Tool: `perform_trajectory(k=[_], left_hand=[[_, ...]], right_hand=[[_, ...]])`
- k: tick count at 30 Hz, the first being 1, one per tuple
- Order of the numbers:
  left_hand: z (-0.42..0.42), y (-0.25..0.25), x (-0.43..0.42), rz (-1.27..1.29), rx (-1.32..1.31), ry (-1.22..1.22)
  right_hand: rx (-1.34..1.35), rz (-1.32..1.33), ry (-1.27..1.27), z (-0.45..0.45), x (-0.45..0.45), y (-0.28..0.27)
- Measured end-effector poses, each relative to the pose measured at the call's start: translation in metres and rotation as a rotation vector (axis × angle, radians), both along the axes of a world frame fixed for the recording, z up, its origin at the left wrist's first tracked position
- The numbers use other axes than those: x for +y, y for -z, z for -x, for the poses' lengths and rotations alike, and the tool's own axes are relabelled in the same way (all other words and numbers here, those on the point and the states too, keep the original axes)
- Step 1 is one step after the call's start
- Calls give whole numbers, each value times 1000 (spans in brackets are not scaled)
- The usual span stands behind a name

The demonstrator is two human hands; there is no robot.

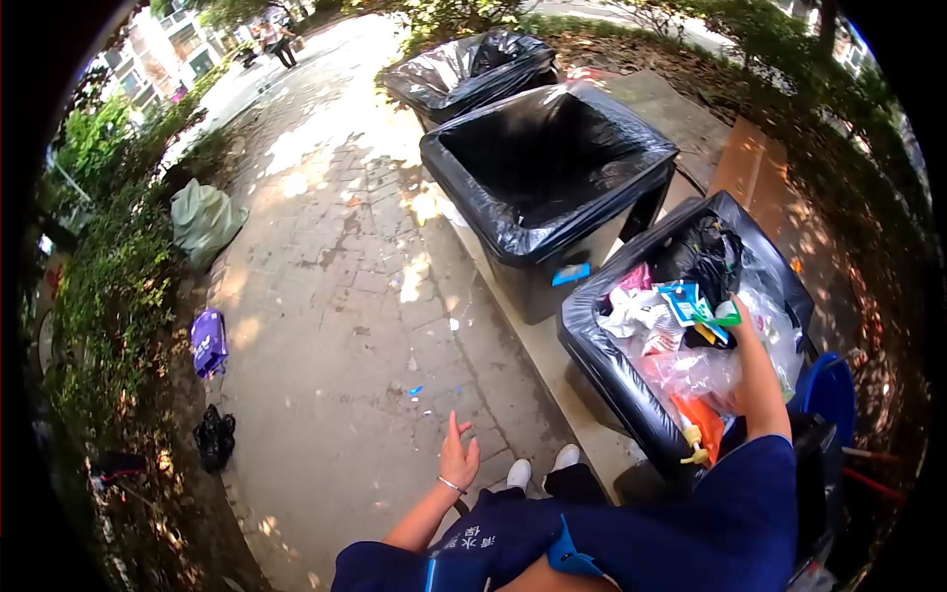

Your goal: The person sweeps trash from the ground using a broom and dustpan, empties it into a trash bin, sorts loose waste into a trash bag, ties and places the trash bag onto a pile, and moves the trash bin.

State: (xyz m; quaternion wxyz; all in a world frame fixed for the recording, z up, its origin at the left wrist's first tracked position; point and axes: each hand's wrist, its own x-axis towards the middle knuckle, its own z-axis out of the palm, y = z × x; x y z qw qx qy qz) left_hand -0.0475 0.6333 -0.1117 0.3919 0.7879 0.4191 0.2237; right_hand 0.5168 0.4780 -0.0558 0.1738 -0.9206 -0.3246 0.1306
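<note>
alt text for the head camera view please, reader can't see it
A person's right hand is at a green wrapper among mixed trash in a black-lined bin, while the left hand hovers empty over paving. Two more lined bins stand beyond; bags lie along the leafy verge.

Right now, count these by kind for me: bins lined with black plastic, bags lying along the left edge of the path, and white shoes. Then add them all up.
Black-lined bins: 3 (near bin, middle bin, far bin)
Bags: 3 (pale green bag, purple bag, black bag)
White shoes: 2
Total: 8
</note>
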Motion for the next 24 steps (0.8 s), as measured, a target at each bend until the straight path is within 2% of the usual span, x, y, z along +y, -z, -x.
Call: perform_trajectory(k=[1,3,5,8,10,11,13,14,15,16,17,18,19,20,21,24], left_hand=[[-2,4,0,64,15,-86],[-3,7,-4,39,24,-168],[-10,5,-6,-5,32,-230],[-25,-4,-11,0,82,-281],[-37,-11,-10,108,95,-238],[-40,-12,-7,110,92,-247],[-54,-8,8,107,13,-152],[-60,-7,22,102,-3,-160],[-63,-8,36,50,-43,-46],[-65,-10,50,0,-76,75],[-71,-17,69,-19,-93,151],[-78,-24,90,-36,-103,234],[-86,-27,112,-75,-117,305],[-94,-29,129,-104,-134,378],[-104,-36,144,-145,-142,437],[-135,-52,174,-202,-204,599]], right_hand=[[36,-35,-56,-19,-5,3],[-188,-101,-90,-20,-15,18],[-79,19,2,-8,-6,6],[-54,24,105,-28,-11,38],[282,-80,195,-41,-16,47],[280,-78,186,-48,-25,68],[53,98,254,-74,-28,98],[113,-165,187,-47,-25,62],[49,-189,98,-71,-37,83],[34,-93,43,-63,-34,64],[24,1,-3,-47,-26,30],[201,-103,37,4,-1,-35],[-94,36,32,19,4,-48],[-176,266,63,66,25,-101],[-257,405,83,73,19,-110],[-446,210,159,122,9,-140]])
